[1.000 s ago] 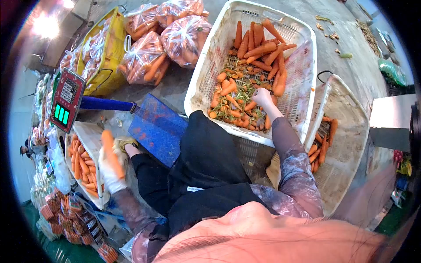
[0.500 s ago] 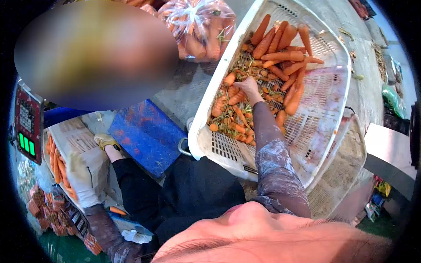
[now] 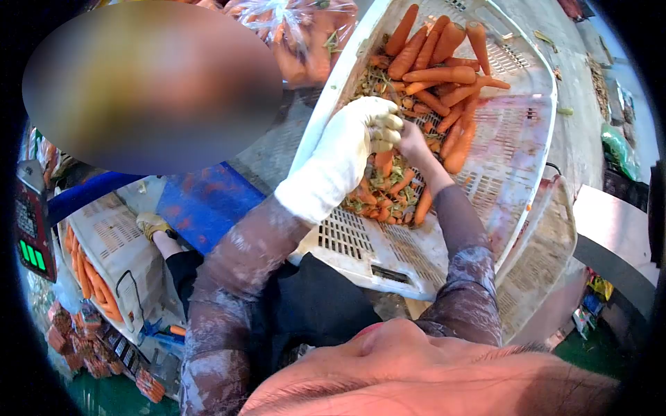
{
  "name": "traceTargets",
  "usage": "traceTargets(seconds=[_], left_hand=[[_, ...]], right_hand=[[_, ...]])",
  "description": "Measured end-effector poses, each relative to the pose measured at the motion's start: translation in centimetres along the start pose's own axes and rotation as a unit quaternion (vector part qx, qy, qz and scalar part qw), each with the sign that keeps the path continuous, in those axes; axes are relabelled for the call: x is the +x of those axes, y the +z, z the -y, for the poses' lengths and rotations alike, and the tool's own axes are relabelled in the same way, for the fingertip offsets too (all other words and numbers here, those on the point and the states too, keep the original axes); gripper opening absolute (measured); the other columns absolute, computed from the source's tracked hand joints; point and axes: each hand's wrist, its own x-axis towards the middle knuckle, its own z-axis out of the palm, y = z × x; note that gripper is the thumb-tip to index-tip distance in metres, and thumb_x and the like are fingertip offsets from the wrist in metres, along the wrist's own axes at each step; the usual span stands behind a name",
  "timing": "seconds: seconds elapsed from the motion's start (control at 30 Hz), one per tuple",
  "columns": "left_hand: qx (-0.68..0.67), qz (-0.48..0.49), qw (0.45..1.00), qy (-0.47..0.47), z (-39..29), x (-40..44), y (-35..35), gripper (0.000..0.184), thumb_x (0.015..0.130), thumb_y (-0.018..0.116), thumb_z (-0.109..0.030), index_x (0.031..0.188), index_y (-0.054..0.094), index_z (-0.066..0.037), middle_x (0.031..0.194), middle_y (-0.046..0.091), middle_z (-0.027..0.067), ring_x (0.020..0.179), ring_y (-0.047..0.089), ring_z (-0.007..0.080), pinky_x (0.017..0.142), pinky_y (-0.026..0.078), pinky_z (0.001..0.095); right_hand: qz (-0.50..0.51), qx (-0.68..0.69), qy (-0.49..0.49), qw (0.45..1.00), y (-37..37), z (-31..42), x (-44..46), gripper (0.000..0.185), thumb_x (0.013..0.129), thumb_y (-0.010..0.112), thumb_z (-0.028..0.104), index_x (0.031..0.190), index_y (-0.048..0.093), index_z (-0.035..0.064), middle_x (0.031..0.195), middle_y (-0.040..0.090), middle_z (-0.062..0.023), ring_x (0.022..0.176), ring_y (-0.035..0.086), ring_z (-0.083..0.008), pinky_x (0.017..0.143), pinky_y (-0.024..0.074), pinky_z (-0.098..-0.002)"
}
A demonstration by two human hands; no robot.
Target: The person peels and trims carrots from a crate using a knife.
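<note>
In the large white plastic crate (image 3: 517, 152), several whole carrots (image 3: 454, 75) are heaped at the far side. Small carrot pieces, tops and bits of greenery (image 3: 383, 202) litter the near left. My left hand (image 3: 350, 142), in a white glove with yellowed fingertips, is over the scraps with its fingers curled inward. Bare, my right hand (image 3: 415, 144) meets it from the right, fingers bent and partly hidden beside the glove. Whatever may be between the hands cannot be made out.
A clear bag of carrots (image 3: 312, 48) stands behind the crate. To the left are a blue board (image 3: 208, 208), a scale display (image 3: 33, 229) and another crate (image 3: 114, 232) holding carrots (image 3: 90, 281). Behind a blurred patch, a foot (image 3: 152, 223) shows near the board.
My gloved left hand has swung from the left crate across to the scraps beside my right hand. My right hand has shifted slightly right and drawn its fingers in. The view has shifted slightly.
</note>
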Motion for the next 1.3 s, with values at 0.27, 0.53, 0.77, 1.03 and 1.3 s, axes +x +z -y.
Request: traceTargets(seconds=[0.27, 0.53, 0.77, 1.03, 1.3], left_hand=[[0.066, -0.163, 0.975, -0.138, 4.4, 2.2, 0.2, 0.094, 0.075, 0.058, -0.062, 0.135, 0.026, 0.003, 0.117, 0.048, 0.0240, 0.098, 0.053, 0.0350, 0.087, 0.043, 0.0472], [0.050, 0.054, 0.996, 0.059, -0.6, 0.2, 1.2, 0.038, 0.068, 0.071, -0.010, 0.103, 0.057, -0.003, 0.078, 0.060, 0.0065, 0.066, 0.059, 0.0163, 0.061, 0.049, 0.0269], [0.066, 0.077, 0.979, 0.178, -1.9, 1.1, -0.3, 0.046, 0.068, 0.068, -0.005, 0.110, 0.051, -0.003, 0.088, 0.060, 0.0073, 0.078, 0.059, 0.0164, 0.072, 0.049, 0.0281], [0.018, 0.092, 0.982, 0.163, -1.8, 1.3, -0.2, 0.049, 0.068, 0.065, -0.007, 0.113, 0.049, -0.001, 0.088, 0.059, 0.0112, 0.074, 0.060, 0.0194, 0.069, 0.050, 0.0300], [-0.004, 0.088, 0.983, 0.159, -1.7, 1.6, 0.0, 0.053, 0.069, 0.065, -0.008, 0.118, 0.045, -0.002, 0.091, 0.059, 0.0122, 0.073, 0.060, 0.0201, 0.068, 0.052, 0.0313]], right_hand=[[-0.029, 0.103, -0.202, 0.974, -2.4, 11.9, -7.9, 0.036, 0.064, 0.073, -0.002, 0.096, 0.057, 0.0010, 0.102, 0.061, -0.0094, 0.093, 0.057, -0.0148, 0.081, 0.0451, -0.0287], [-0.066, 0.115, -0.006, 0.991, -2.8, 10.8, -5.8, 0.025, 0.070, 0.070, 0.009, 0.093, 0.060, 0.0026, 0.070, 0.056, -0.0021, 0.054, 0.047, -0.0065, 0.049, 0.0364, -0.0204], [-0.063, -0.138, 0.158, 0.976, 4.3, -4.0, 4.3, 0.037, 0.064, 0.078, 0.027, 0.081, 0.063, -0.0023, 0.068, 0.062, -0.0099, 0.056, 0.058, -0.0194, 0.052, 0.0458, -0.0310], [-0.032, -0.354, 0.077, 0.931, 5.6, -6.9, 6.9, 0.034, 0.066, 0.078, 0.026, 0.075, 0.060, -0.0018, 0.064, 0.062, -0.0082, 0.053, 0.057, -0.0214, 0.050, 0.0461, -0.0343], [-0.047, 0.115, 0.094, 0.988, 5.6, -7.9, 4.6, 0.051, 0.056, 0.085, 0.019, 0.090, 0.053, -0.0004, 0.075, 0.056, -0.0059, 0.062, 0.053, -0.0149, 0.055, 0.0446, -0.0301]])
